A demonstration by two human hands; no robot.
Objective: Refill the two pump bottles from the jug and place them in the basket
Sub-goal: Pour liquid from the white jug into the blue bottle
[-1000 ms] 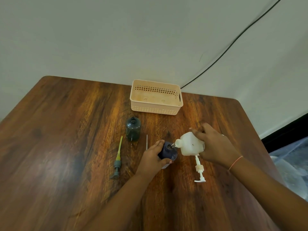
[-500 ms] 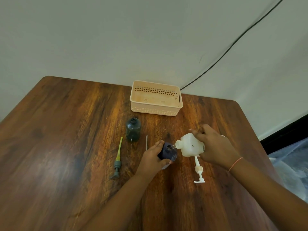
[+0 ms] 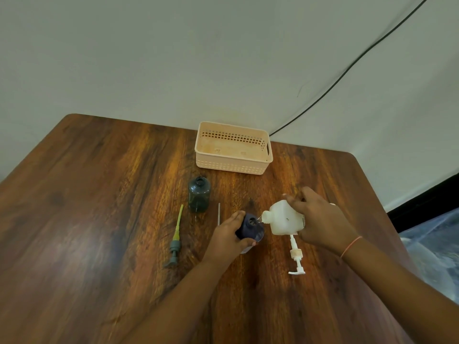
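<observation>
1. Jug [image 3: 285, 218] is tipped in your right hand [image 3: 320, 219], which grips it, spout at the blue bottle [image 3: 250, 225] mouth
2. Your left hand [image 3: 227, 235] grasps that bottle on the table [image 3: 99, 219]
3. Green bottle [image 3: 199, 194] stands uncapped near the basket [image 3: 232, 166]

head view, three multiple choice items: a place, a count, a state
1. Where is the basket? A far side of the table B near edge C in a hand
2. Loose pumps on the table? A none B one C two
3. The jug is? A upright B tipped, spout at the blue bottle C in the basket
1 A, it sits beyond the green bottle.
2 C, a white pump and a grey pump lie there.
3 B, the right hand tilts it, the left hand holds the bottle.
</observation>
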